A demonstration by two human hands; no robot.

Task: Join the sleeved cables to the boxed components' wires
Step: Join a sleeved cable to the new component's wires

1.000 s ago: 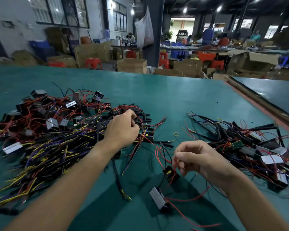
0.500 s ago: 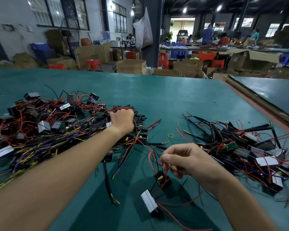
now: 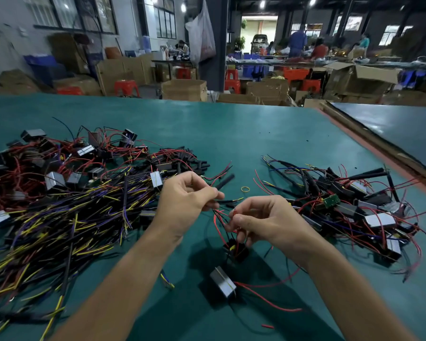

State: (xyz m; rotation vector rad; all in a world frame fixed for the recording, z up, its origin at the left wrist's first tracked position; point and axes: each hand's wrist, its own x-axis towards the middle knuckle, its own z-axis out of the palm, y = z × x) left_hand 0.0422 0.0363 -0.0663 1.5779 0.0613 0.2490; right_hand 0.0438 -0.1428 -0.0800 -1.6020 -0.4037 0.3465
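On the near part of the green table [image 3: 231, 134], a silver boxed component [image 3: 222, 281] is laid with its red lead [image 3: 268, 300] trailing to the right. Just beyond, a small black part [image 3: 235, 248] appears to be hung from thin red wires [image 3: 218, 225], which are pinched in the curled fingers of the right hand [image 3: 263, 222]. A black sleeved cable [image 3: 225, 201] is pinched by the left hand [image 3: 185, 200], its stripped tip aimed at the right hand; no joint is yet made out. Farther off, loose stock [image 3: 59, 217] is heaped left, another pile [image 3: 354, 210] right. The fine wire could be tugged from the pinch by the dangling part, or the wrong strands could be matched in the tangle.
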